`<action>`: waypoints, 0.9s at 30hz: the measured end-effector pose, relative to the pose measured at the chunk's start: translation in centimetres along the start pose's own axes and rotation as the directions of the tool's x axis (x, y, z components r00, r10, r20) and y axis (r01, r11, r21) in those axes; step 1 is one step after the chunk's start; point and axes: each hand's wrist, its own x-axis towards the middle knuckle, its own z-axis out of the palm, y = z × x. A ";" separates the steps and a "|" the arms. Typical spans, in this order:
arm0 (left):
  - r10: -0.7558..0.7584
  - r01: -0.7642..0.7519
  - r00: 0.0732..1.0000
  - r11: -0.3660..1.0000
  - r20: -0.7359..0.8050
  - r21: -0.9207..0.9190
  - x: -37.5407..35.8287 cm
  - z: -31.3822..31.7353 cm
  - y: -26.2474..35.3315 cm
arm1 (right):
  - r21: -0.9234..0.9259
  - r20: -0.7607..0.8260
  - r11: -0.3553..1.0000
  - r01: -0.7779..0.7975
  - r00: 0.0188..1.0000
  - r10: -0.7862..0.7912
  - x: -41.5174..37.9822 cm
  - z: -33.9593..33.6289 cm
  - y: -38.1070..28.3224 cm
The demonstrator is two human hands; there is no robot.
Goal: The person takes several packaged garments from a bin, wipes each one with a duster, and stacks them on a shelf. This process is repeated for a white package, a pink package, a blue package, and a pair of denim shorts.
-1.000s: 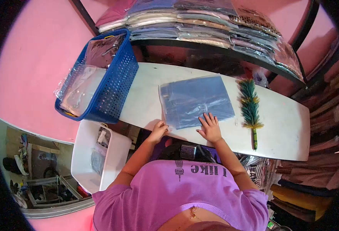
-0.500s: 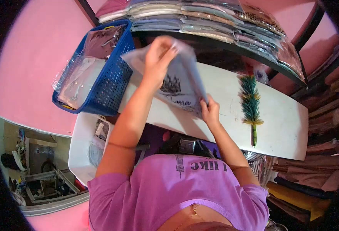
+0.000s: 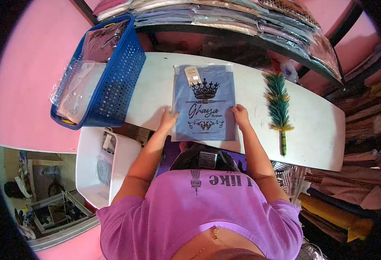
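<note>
A blue folded garment in a clear plastic bag [image 3: 218, 115] lies flat on the white table, its near edge reaching the table's front edge. A black crown print with "Ghaya" lettering shows on it, and a paper tag [image 3: 193, 76] sits at its upper left corner. My left hand [image 3: 168, 119] is closed on the bag's left edge. On the opposite edge, my right hand [image 3: 240, 116] pinches the plastic between thumb and fingers.
Left of the bag stands a blue basket [image 3: 117, 84] holding plastic-wrapped items. A white bin [image 3: 127, 151] is below it. A green feathery stem [image 3: 279, 106] lies on the table [image 3: 316, 125] at right. Wrapped garments [image 3: 190, 15] fill the shelf behind.
The bagged garment was raised and tilted, with my left hand at its top. Now it lies flat, print upward, and my left hand has come down to its left edge.
</note>
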 end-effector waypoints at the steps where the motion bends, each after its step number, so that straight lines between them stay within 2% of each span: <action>1: 0.001 -0.001 1.000 1.000 -0.001 -0.001 -1.2 0.2 0.2 | -0.069 -0.021 0.997 -0.033 0.999 0.032 0.1 -0.1 -0.4; 3: 0.007 0.004 0.988 0.997 -0.154 0.075 -2.9 0.5 2.0 | -0.118 -0.035 0.993 -0.027 0.999 0.024 1.1 0.4 0.2; 5: 0.020 -0.014 0.993 0.999 -0.120 0.048 -1.1 1.7 0.4 | -0.165 -0.051 0.986 -0.008 0.999 -0.001 1.7 0.5 -0.4; 7: 0.038 -0.036 0.995 0.999 -0.093 0.021 -0.3 1.8 0.4 | -0.076 0.034 0.997 0.022 0.999 -0.020 0.8 0.5 -2.2; 8: 0.072 -0.074 0.997 0.987 -0.019 -0.145 -0.6 1.7 0.9 | -0.133 0.016 0.986 0.102 0.995 -0.101 1.6 1.2 -0.9; 9: 0.119 -0.097 0.991 0.947 0.054 -0.308 -1.1 1.6 1.7 | -0.128 0.010 0.985 0.116 0.993 -0.116 1.3 1.3 -1.4; 10: 0.083 -0.033 0.992 0.898 0.095 -0.438 -1.7 1.7 2.6 | -0.158 -0.014 0.973 0.168 0.985 -0.173 1.0 1.6 -1.9; 11: 0.095 -0.046 0.991 0.897 0.091 -0.439 -1.9 1.6 3.0 | -0.191 -0.038 0.957 0.216 0.973 -0.227 0.7 1.8 -2.4; 13: 0.255 -0.213 0.966 0.863 0.033 -0.458 -2.2 1.8 3.4 | -0.237 0.002 0.947 0.217 0.975 -0.223 -0.3 1.6 -4.5; 14: 0.261 -0.219 0.965 0.861 0.028 -0.459 -2.7 1.6 3.9 | -0.220 -0.003 0.926 0.308 0.949 -0.316 -0.7 1.6 -5.0; 16: 0.399 -0.405 0.911 0.818 -0.104 -0.409 -4.4 0.5 5.8 | -0.141 0.002 0.892 0.430 0.901 -0.434 -2.0 1.5 -6.7; 20: 0.450 -0.457 0.886 0.810 -0.112 -0.367 -7.7 -2.4 9.7 | -0.183 0.040 0.813 0.553 0.830 -0.556 -4.6 -0.3 -11.9; 22: 0.482 -0.527 0.850 0.759 -0.214 -0.382 -8.1 -3.4 10.9 | -0.106 0.004 0.741 0.663 0.746 -0.666 -4.8 -1.0 -13.9; 23: 0.489 -0.534 0.845 0.755 -0.216 -0.380 -8.5 -4.4 12.5 | -0.106 -0.003 0.737 0.667 0.741 -0.671 -5.0 -1.8 -15.4; 25: 0.583 -0.647 0.763 0.677 -0.280 -0.352 -9.4 -7.3 17.1 | 0.033 -0.008 0.775 0.631 0.775 -0.631 -5.2 -3.8 -19.4; 27: 0.594 -0.682 0.732 0.630 -0.335 -0.373 -8.2 -9.0 21.5 | -0.036 -0.110 0.684 0.729 0.677 -0.728 -4.4 -5.9 -23.6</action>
